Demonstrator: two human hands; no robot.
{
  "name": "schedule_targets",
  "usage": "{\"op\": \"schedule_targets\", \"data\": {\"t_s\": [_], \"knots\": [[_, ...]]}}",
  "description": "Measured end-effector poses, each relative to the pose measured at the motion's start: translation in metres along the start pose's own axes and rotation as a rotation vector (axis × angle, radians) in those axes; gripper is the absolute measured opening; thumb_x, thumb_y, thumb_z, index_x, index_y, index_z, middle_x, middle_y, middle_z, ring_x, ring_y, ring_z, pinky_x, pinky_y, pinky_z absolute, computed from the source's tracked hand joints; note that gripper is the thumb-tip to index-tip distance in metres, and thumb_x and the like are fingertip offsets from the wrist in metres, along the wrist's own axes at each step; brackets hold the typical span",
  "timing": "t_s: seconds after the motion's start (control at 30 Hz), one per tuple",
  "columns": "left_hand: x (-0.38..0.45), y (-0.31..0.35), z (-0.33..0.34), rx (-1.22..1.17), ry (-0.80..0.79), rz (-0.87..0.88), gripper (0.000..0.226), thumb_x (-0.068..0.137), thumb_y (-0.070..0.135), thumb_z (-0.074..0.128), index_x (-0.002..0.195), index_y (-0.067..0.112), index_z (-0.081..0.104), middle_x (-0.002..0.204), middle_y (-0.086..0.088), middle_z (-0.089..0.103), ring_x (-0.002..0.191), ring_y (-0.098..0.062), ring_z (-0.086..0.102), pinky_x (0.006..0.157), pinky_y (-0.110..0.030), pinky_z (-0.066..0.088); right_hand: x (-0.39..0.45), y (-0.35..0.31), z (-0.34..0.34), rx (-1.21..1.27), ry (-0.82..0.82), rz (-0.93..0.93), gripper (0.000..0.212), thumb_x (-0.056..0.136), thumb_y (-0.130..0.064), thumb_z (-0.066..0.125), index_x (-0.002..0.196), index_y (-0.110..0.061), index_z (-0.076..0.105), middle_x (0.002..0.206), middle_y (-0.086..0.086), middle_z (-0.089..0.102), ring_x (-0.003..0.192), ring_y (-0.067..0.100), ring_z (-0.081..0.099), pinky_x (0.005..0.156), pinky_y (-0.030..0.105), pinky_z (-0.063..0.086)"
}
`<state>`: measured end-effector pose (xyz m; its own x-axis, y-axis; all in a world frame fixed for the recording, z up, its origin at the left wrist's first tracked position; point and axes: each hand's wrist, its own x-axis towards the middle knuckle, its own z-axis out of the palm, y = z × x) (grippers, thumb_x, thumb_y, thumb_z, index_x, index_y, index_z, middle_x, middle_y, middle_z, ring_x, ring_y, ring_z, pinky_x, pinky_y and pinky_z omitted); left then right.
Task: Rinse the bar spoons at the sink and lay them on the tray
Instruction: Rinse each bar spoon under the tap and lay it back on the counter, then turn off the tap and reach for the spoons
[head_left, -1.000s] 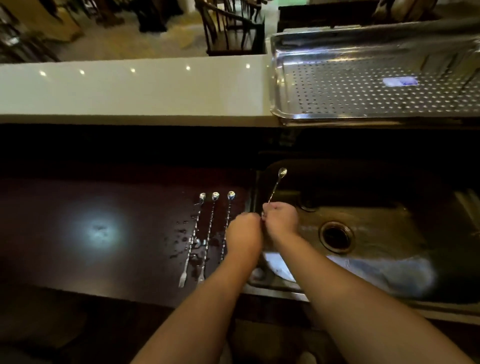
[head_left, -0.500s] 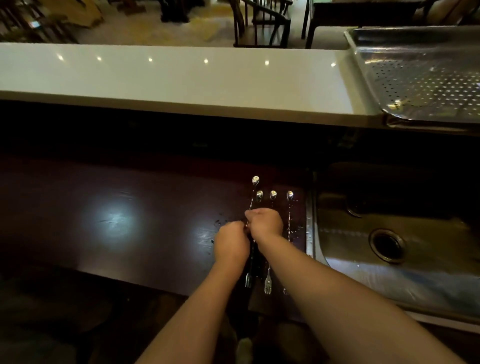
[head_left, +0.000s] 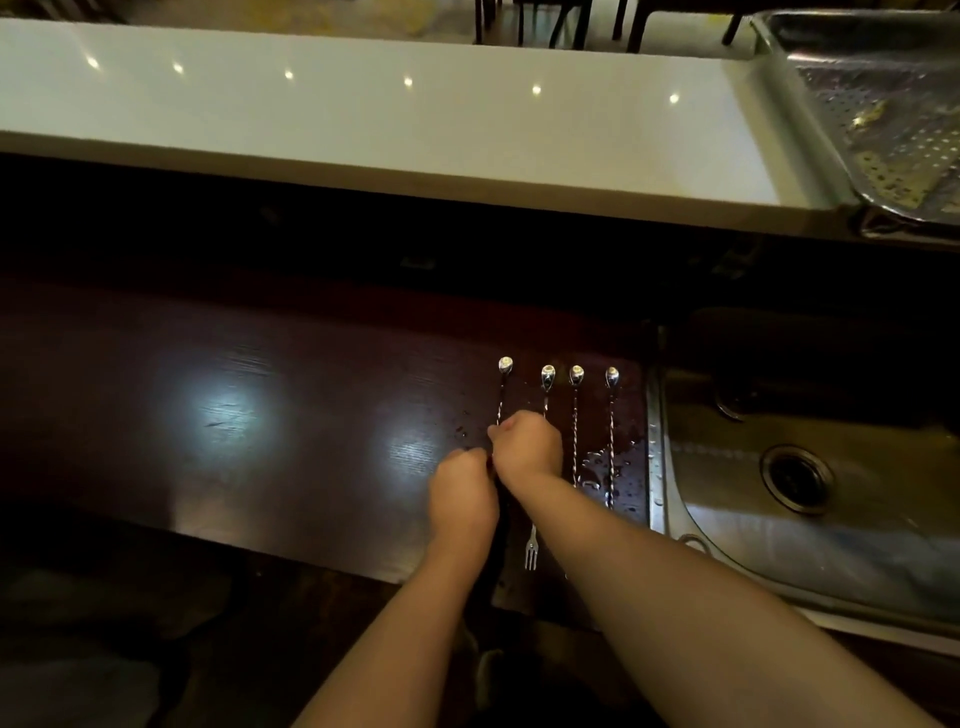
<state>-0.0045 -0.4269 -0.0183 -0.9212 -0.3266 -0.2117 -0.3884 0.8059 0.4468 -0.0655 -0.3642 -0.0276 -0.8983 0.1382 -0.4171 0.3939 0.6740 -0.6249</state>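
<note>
Both hands pinch the leftmost spoon at frame centre.
The left hand (head_left: 464, 493) and right hand (head_left: 527, 444), fingers closed, grip the spoon (head_left: 504, 366); three spoons (head_left: 575, 375) lie right of it on the wet counter (head_left: 260, 415). Sink (head_left: 857, 566) lower right, tray (head_left: 883, 104) upper right.

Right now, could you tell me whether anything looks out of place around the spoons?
Yes: the four twisted steel bar spoons lie on the wet dark wooden counter beside the steel sink, not on the perforated steel tray up right.
</note>
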Motion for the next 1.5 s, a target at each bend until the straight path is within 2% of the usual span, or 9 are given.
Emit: {"op": "schedule_targets", "data": {"t_s": [0.23,0.4,0.53,0.7,0.87,0.97,1.07,1.27,1.5], "knots": [[-0.001,0.0,0.005,0.032,-0.007,0.012,0.022,0.092,0.006,0.047,0.097,0.01,0.068,0.097,-0.006,0.063,0.08,-0.02,0.062,0.066,-0.028,0.048,-0.002,0.0,0.003,-0.09,0.049,-0.011,0.021,0.093,-0.025,0.059,0.101,-0.008,0.07,0.105,0.015,0.071,0.1,0.033,0.065,0.074,0.03,0.048],[0.0,0.001,0.004,0.09,-0.022,0.024,0.02,0.092,0.005,0.047,0.097,0.011,0.066,0.099,-0.006,0.06,0.081,-0.021,0.062,0.063,-0.025,0.042,-0.003,0.002,-0.003,-0.069,0.02,-0.042,0.02,0.092,-0.023,0.061,0.096,-0.007,0.072,0.098,0.013,0.072,0.094,0.031,0.066,0.071,0.029,0.048],[-0.001,0.006,0.003,0.112,0.016,0.077,0.02,0.093,0.008,0.045,0.1,0.009,0.064,0.103,-0.008,0.059,0.088,-0.024,0.059,0.074,-0.03,0.046,-0.005,0.006,-0.018,0.006,0.055,-0.072,0.018,0.091,-0.026,0.061,0.09,-0.011,0.071,0.091,0.008,0.072,0.086,0.027,0.066,0.067,0.028,0.048],[0.001,0.039,0.016,0.19,0.168,0.287,0.026,0.096,0.028,0.048,0.112,0.018,0.064,0.116,-0.003,0.059,0.108,-0.023,0.049,0.087,-0.032,0.04,-0.005,0.032,-0.066,0.018,0.207,-0.098,0.02,0.091,-0.036,0.057,0.092,-0.02,0.068,0.086,0.002,0.07,0.082,0.023,0.065,0.062,0.028,0.045],[-0.01,0.097,0.036,0.181,0.374,0.52,0.035,0.09,0.033,0.057,0.119,0.016,0.063,0.127,-0.011,0.059,0.123,-0.032,0.049,0.096,-0.046,0.042,-0.004,0.08,-0.129,-0.088,0.422,-0.116,0.037,0.093,-0.039,0.05,0.12,-0.019,0.066,0.117,0.005,0.065,0.107,0.025,0.057,0.081,0.033,0.045],[-0.023,0.133,0.051,0.178,0.386,0.594,0.044,0.091,0.036,0.056,0.129,0.015,0.057,0.138,-0.015,0.052,0.131,-0.035,0.044,0.103,-0.05,0.038,-0.01,0.113,-0.163,-0.17,0.502,-0.14,0.045,0.094,-0.04,0.047,0.132,-0.018,0.059,0.133,0.003,0.059,0.123,0.025,0.047,0.098,0.036,0.04],[-0.039,0.168,0.07,0.199,0.389,0.648,0.048,0.091,0.038,0.056,0.133,0.014,0.054,0.142,-0.017,0.048,0.133,-0.036,0.043,0.105,-0.051,0.038,-0.016,0.145,-0.197,-0.252,0.531,-0.146,0.049,0.095,-0.043,0.045,0.137,-0.021,0.053,0.145,0.002,0.05,0.134,0.024,0.038,0.105,0.04,0.034],[-0.076,0.232,0.115,0.213,0.378,0.72,0.049,0.087,0.037,0.064,0.127,0.009,0.059,0.138,-0.022,0.051,0.129,-0.04,0.047,0.101,-0.054,0.042,-0.023,0.215,-0.262,-0.244,0.534,-0.119,0.05,0.095,-0.043,0.044,0.141,-0.022,0.049,0.151,0.002,0.043,0.139,0.022,0.031,0.108,0.039,0.029],[-0.13,0.305,0.173,0.28,0.299,0.68,0.048,0.085,0.039,0.065,0.123,0.011,0.061,0.131,-0.019,0.058,0.124,-0.038,0.052,0.096,-0.049,0.045,-0.028,0.306,-0.337,-0.192,0.548,-0.047,0.047,0.096,-0.038,0.045,0.136,-0.015,0.054,0.141,0.006,0.052,0.128,0.026,0.042,0.102,0.038,0.037]]}}
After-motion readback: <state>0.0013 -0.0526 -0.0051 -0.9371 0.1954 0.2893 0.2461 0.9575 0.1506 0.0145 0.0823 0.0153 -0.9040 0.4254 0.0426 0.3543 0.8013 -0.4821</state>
